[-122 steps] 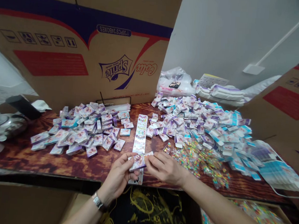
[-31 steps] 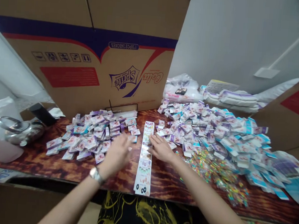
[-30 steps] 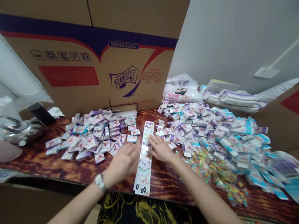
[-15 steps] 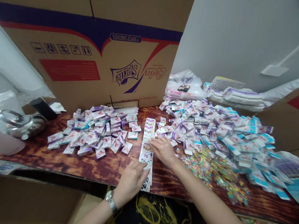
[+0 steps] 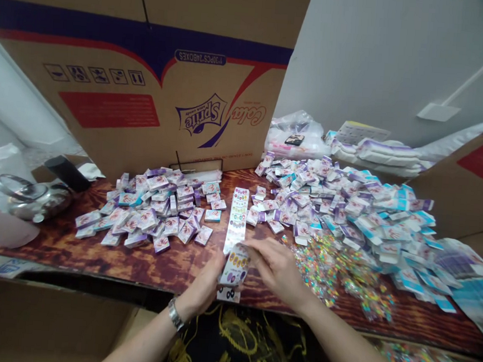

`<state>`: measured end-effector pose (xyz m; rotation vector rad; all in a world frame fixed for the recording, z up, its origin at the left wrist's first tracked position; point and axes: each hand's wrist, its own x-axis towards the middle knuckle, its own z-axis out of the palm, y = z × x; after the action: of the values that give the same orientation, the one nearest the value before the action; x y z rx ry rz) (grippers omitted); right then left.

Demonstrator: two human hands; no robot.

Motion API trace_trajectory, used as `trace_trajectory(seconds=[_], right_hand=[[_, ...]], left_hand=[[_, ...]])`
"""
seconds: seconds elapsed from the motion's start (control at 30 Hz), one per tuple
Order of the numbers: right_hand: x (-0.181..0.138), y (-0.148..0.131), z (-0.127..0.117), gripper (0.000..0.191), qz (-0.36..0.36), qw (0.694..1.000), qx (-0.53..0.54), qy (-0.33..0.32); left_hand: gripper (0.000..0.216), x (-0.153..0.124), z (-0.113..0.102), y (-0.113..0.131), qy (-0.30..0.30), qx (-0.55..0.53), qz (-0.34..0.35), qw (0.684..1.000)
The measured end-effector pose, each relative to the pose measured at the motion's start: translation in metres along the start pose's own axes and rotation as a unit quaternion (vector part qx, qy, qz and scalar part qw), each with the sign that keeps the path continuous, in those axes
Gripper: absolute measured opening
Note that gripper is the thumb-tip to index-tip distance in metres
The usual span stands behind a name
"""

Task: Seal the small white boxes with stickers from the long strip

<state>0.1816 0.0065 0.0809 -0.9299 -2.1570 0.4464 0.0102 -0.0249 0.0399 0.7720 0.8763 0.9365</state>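
A long white sticker strip [image 5: 238, 217] with coloured dots lies on the dark wooden table [image 5: 168, 267], running away from me. Its near part [image 5: 235, 265] is lifted and bent up. My left hand [image 5: 206, 281], with a wristwatch, is closed on that lifted part from the left. From the right, my right hand [image 5: 276, 267] pinches the same part with its fingers. A pile of small purple-and-white boxes [image 5: 155, 213] lies left of the strip. A bigger heap of purple and teal boxes [image 5: 348, 211] lies right of it.
A large printed cardboard carton [image 5: 148, 84] stands behind the left pile. Small colourful wrapped pieces [image 5: 334, 272] are scattered by my right wrist. A metal kettle [image 5: 31, 200] sits at far left, white bags [image 5: 373, 149] at the back, another carton [image 5: 471, 182] at right.
Both hands drew back from the piles toward the table's near edge. They took hold of the strip's near end and lifted it off the table.
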Motion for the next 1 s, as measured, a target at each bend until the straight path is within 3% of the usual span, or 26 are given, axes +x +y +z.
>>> trace_trajectory(seconds=[0.1,0.17,0.27,0.4,0.57,0.63,0.7,0.8,0.9,1.0], right_hand=[[0.008,0.010,0.006,0.023,0.003,1.000,-0.011,0.019],[0.009,0.012,0.008,0.024,-0.001,0.998,-0.036,0.046],[0.000,0.010,0.008,0.028,-0.080,0.990,-0.098,0.068],[-0.019,0.003,0.011,0.030,-0.225,0.955,-0.194,0.003],[-0.028,0.007,0.017,0.029,-0.262,0.934,-0.243,-0.004],[-0.027,0.009,0.018,0.027,-0.265,0.939,-0.220,-0.004],[-0.025,0.009,0.018,0.023,-0.229,0.959,-0.168,-0.005],[-0.021,0.005,0.017,0.019,-0.117,0.990,-0.069,-0.030],[-0.015,0.002,0.012,0.015,-0.008,0.998,0.019,-0.066],[-0.011,0.005,0.006,0.010,0.077,0.993,0.044,-0.077]], left_hand=[[0.044,-0.005,-0.001,0.002,-0.048,0.132,0.043,0.989],[0.037,-0.005,-0.001,0.002,-0.051,0.159,0.033,0.985],[0.034,-0.001,0.003,-0.002,-0.025,0.055,-0.012,0.998],[0.022,0.000,0.008,-0.005,0.013,-0.138,-0.016,0.990],[0.038,-0.004,0.007,0.004,-0.105,-0.252,-0.029,0.962],[0.027,-0.003,0.007,0.006,-0.088,-0.249,-0.028,0.964],[0.017,-0.001,0.008,0.005,-0.025,-0.218,-0.007,0.976],[0.020,0.002,0.009,0.002,0.041,-0.142,0.037,0.988],[0.025,0.001,0.009,0.000,0.053,-0.093,0.065,0.992],[0.030,-0.002,0.007,-0.001,0.022,-0.029,0.076,0.996]])
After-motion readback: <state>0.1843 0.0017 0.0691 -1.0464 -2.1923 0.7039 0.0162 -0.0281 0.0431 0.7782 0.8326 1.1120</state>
